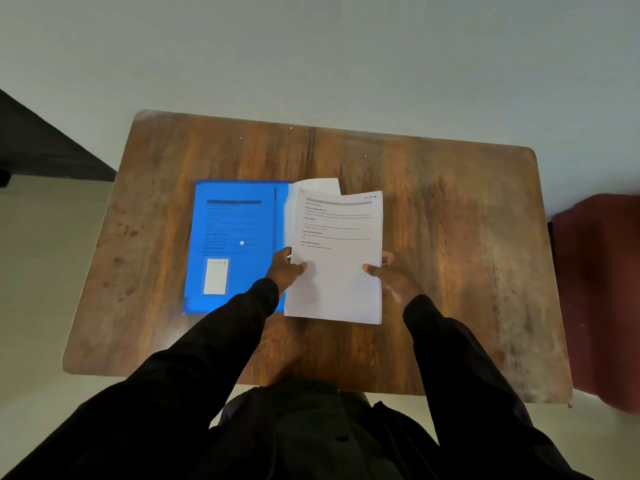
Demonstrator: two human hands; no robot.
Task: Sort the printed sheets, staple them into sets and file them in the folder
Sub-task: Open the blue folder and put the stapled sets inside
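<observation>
- well, the left hand (285, 270) pinches the left edge of the printed sheets (336, 292), thumb on top. the right hand (388, 275) grasps the right edge in the same way.
- the sheets lie on the right half of the open folder (235, 223), near the middle of the table (450, 237).
- the paper is thin, smooth and limp. i judge that if one hand lets go first, the stack can fan out and lose its order.
- the back sheet (322, 186) curls up at the top, so closing the cover could crease it.
- the folder is glossy blue plastic, half transparent and rectangular. i fear it slides if the sheets are pushed sideways.
- the table is worn brown wood with visible grain and rounded corners.
</observation>
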